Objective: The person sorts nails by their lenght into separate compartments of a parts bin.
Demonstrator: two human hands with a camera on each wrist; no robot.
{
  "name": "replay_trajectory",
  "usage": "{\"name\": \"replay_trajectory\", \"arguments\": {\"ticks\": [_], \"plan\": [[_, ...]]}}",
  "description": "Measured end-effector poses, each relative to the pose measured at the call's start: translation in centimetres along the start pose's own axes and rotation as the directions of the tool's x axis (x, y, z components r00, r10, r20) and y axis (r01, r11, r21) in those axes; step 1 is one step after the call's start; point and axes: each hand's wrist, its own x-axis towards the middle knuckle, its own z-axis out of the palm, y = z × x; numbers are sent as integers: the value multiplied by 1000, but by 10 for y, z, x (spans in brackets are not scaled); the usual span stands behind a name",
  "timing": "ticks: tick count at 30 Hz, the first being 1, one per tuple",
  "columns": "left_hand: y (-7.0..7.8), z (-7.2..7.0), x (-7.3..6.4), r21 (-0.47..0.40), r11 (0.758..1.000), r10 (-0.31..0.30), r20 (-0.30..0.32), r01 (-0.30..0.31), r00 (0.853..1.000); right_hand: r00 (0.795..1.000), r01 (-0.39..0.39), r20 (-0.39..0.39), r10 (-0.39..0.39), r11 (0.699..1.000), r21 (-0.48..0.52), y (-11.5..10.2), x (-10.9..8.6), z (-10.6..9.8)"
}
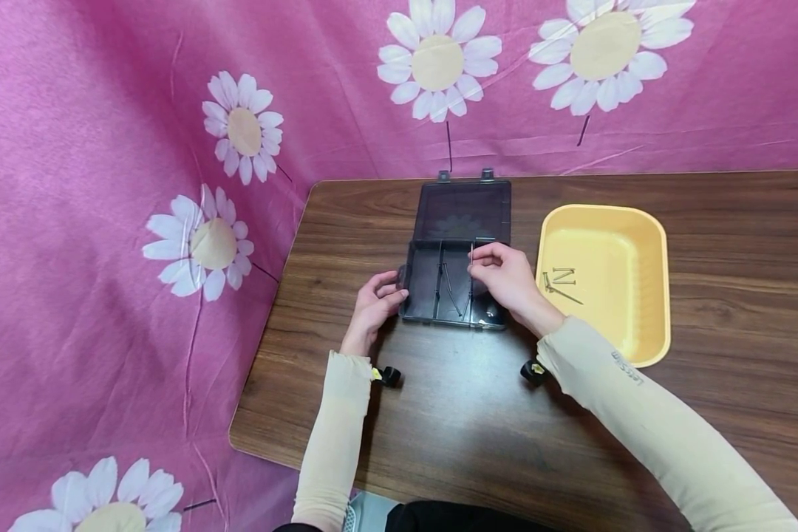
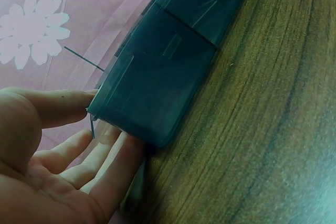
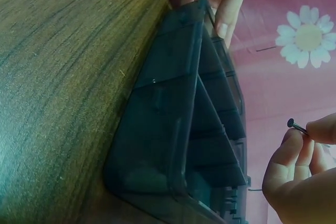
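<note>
A dark see-through plastic compartment box (image 1: 420, 277) lies on the table with its lid (image 1: 463, 208) laid back. My left hand (image 1: 374, 307) holds the box's left side, thumb at the top edge and fingers against the side wall, as the left wrist view shows. My right hand (image 1: 508, 281) pinches a small metal nail (image 3: 298, 126) between thumb and fingers, over the right part of the box. Its flat head shows in the right wrist view. Thin nails (image 1: 449, 290) lie in the middle compartment. My right hand partly hides the right compartment.
To the right of the box stands a yellow plastic tray (image 1: 666, 295) with several loose nails (image 1: 564, 297) at its left side. The wooden table (image 1: 439, 414) meets a pink flowered cloth (image 1: 346, 96) at the back and left.
</note>
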Motion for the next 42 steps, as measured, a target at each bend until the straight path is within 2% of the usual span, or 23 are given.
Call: {"name": "replay_trajectory", "arguments": {"ticks": [9,16,23,36,42], "plan": [[1,0,0,6,1000,-9,3,9,1000,999,-44,17,44,998,-37,5,3,3],[2,0,-1,11,1000,-12,7,12,1000,998,-49,23,52,991,-127,8,6,1],[1,-1,0,26,1000,-13,4,13,1000,996,-74,34,79,989,-127,11,9,1],[0,0,1,17,1000,-2,3,2,1000,995,-71,52,86,967,-245,12,10,4],[0,-1,1,21,1000,-4,-2,4,1000,994,-80,52,97,961,-266,12,12,6]]}}
